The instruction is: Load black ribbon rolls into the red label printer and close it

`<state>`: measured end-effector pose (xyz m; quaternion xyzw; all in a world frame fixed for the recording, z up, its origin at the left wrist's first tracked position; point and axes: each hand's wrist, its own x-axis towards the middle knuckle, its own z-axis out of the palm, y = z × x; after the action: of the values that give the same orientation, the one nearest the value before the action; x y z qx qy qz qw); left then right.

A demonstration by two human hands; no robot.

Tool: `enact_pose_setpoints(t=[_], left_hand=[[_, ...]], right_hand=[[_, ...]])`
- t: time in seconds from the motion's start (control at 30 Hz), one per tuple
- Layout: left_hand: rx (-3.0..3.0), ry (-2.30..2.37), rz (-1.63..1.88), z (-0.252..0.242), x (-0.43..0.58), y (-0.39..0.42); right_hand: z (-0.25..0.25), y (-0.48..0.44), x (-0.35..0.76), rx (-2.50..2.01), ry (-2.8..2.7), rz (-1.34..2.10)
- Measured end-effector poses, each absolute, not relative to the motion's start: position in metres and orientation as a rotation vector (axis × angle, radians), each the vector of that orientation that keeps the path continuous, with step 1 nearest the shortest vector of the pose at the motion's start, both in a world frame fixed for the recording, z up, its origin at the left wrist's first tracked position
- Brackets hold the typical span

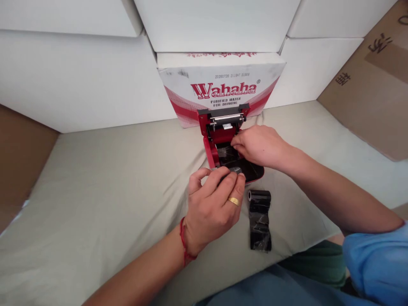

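Note:
A small red and black label printer (210, 148) stands on the cloth-covered table with its lid raised, showing a metal roller. Dark shiny film (225, 152) lies in its open compartment. My left hand (216, 197), wearing a gold ring and a red cord bracelet, is closed at the printer's near edge. Shiny dark ribbon shows at its fingertips, mostly hidden by the fingers. At the compartment's right side, my right hand (259, 146) has its fingers pinched together; what they grip is hidden. A black ribbon roll (259, 219), partly unwound, lies to the right of my left hand.
Behind the printer stands a Wahaha water carton (223, 91), below stacked white boxes (219, 25). Brown cardboard boxes stand at the right (369, 93) and left (22, 157). The pale green cloth (105, 191) is wrinkled, and its front edge lies close to my body.

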<state>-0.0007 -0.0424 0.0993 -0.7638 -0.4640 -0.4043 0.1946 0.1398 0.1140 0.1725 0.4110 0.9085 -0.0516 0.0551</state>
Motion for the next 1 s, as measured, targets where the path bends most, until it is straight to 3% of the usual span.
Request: enact_pose_setpoints(t=[0.2, 0.27, 0.57, 0.83, 1.0], left_hand=[[-2.167, -1.289, -1.158, 0.096, -0.001, -0.042], [-2.173, -1.293, -1.179, 0.094, -0.002, -0.042], [-2.127, -1.319, -1.251, 0.083, -0.002, -0.046], [-2.141, -1.303, -1.239, 0.077, -0.009, -0.044], [-2.139, -1.324, -1.223, 0.073, -0.008, -0.043]], right_hand=[[0.154, 0.084, 0.198, 0.724, 3.422, -0.586], [0.14, 0.067, 0.218, 0.636, 3.508, -0.572], [0.111, 0.03, 0.231, 0.792, 3.476, -0.084], [0.104, 0.028, 0.232, 0.816, 3.534, -0.066], [0.121, 0.037, 0.234, 0.912, 3.527, -0.423]])
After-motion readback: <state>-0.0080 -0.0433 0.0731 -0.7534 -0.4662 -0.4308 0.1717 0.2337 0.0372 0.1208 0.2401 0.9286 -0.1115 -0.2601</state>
